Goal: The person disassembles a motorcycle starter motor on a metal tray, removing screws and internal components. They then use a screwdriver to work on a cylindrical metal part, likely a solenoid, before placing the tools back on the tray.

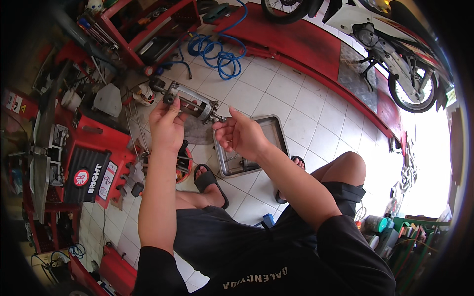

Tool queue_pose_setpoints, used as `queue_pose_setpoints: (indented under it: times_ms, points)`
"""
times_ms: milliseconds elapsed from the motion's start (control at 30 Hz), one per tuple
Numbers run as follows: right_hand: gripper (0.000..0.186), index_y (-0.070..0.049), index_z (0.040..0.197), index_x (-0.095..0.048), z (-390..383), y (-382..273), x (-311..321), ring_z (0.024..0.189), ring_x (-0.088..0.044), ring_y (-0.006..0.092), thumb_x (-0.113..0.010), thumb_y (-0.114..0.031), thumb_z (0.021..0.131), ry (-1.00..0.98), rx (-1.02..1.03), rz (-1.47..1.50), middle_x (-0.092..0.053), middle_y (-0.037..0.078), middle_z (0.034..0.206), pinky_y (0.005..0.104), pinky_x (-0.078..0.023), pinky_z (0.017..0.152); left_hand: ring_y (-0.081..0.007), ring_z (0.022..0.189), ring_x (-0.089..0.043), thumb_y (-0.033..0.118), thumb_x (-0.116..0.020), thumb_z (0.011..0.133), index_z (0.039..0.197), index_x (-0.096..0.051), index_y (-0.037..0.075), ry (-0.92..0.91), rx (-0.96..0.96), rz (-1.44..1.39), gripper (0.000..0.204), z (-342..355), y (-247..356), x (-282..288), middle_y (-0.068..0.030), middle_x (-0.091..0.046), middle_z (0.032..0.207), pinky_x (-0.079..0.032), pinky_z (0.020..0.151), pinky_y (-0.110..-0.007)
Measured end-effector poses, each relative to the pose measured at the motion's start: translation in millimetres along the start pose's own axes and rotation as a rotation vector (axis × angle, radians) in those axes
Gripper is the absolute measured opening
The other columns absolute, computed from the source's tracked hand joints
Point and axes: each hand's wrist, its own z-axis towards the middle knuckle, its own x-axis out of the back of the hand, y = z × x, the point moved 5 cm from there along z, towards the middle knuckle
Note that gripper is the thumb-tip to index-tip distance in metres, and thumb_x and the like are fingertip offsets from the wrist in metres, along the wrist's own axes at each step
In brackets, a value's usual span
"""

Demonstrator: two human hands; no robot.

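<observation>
White tiled floor (296,98), metal tray (276,129), both hands gripping metal frame tool (192,104)

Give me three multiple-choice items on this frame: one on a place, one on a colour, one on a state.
1. Where is the metal tray?
A. on the tiled floor by the feet
B. on the red ramp
C. on the motorcycle seat

2. What colour is the coiled hose?
A. yellow
B. blue
C. green

3. How is the metal part held?
A. lying in the tray
B. gripped by the left hand, with the right hand at its end
C. hanging from the hose

Key: 1 A, the tray sits on white tiles beside the sandals. 2 B, the hose is plainly blue. 3 B, left fingers wrap the part while right fingertips meet its shaft end.
</observation>
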Motion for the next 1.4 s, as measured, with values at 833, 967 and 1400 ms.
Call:
queue_pose_setpoints:
  times_ms: [833,967,1400]
  points:
    - [0.026,-0.008,0.097,-0.056,7.9,19.7,7.6,0.08,-0.056,0.0158,-0.063,-0.034,0.101,0.071,0.018,0.081,-0.058,0.002,0.089,0.0331,-0.045,0.07,-0.0254,0.096,-0.07,0.006,-0.064,0.097,0.11,-0.065,0.002,0.008,0.005,-0.012,0.014,-2.5,1.2,-3.6,-0.0091,-0.07,0.103,-0.057,0.086,-0.039]
    - [0.029,-0.007,0.101,-0.057,15.5,25.6,14.8,0.083,-0.058,0.0165,-0.062,-0.036,0.1,-0.018,0.049,0.193,-0.061,0.004,0.095,0.0352,-0.047,0.072,-0.0247,0.097,-0.07,0.005,-0.064,0.097,0.11,-0.065,0.003,0.014,-0.014,-0.028,0.014,-0.9,-1.0,-1.7,-0.0088,-0.07,0.103,-0.057,0.086,-0.039]
    - [0.027,-0.007,0.105,-0.062,2.1,14.2,-20.0,0.082,-0.057,0.0168,-0.058,-0.034,0.102,0.22,0.214,0.0,-0.062,0.003,0.092,0.035,-0.047,0.075,-0.0198,0.107,-0.065,0.01,-0.063,0.098,0.129,-0.059,0.002,-0.022,-0.006,0.015,0.032,0.1,0.9,11.7,-0.0057,-0.068,0.118,-0.052,0.096,-0.037]
